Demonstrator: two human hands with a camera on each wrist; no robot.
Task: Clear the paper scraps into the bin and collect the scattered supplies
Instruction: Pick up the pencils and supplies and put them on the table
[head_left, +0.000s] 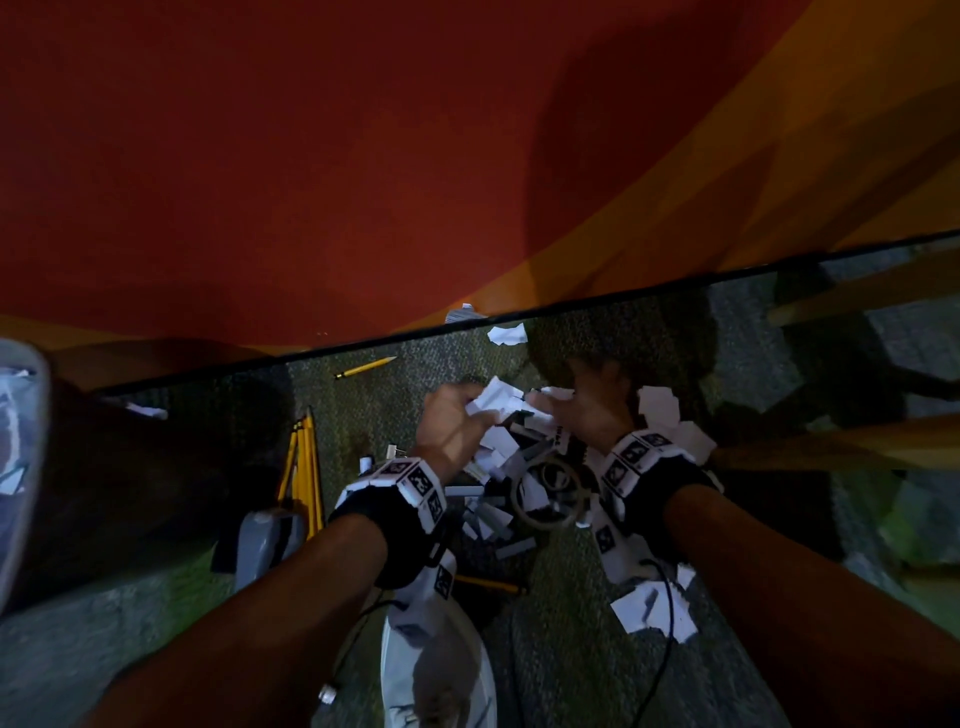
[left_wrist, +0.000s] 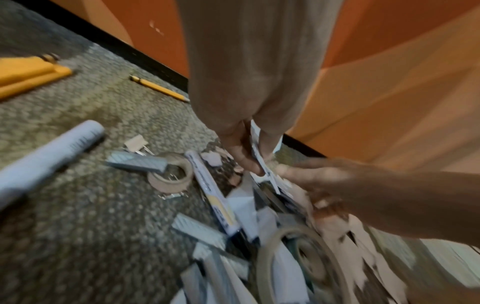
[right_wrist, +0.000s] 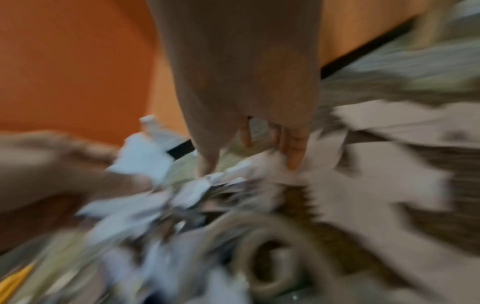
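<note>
White paper scraps (head_left: 501, 447) lie heaped on the carpet, mixed with supplies. My left hand (head_left: 452, 421) hovers over the heap and pinches a bunch of paper scraps (left_wrist: 257, 148) between its fingers. Just right of it, my right hand (head_left: 587, 410) reaches down with straight fingers (right_wrist: 294, 156) touching the scraps (right_wrist: 259, 164). Under both hands lie two tape rolls (head_left: 548, 493), a marker (left_wrist: 213, 193) and grey staple strips (left_wrist: 137, 163). More scraps (head_left: 654, 613) lie near my right forearm. The right wrist view is badly blurred.
A bundle of yellow pencils (head_left: 304, 457) lies to the left, and a single pencil (head_left: 366, 366) by the black baseboard. A small tape roll (left_wrist: 171, 171), binder clip (left_wrist: 137, 143) and white tube (left_wrist: 49, 156) lie on the carpet. A pale container (head_left: 21, 441) stands far left. Wooden legs (head_left: 857, 296) are at right.
</note>
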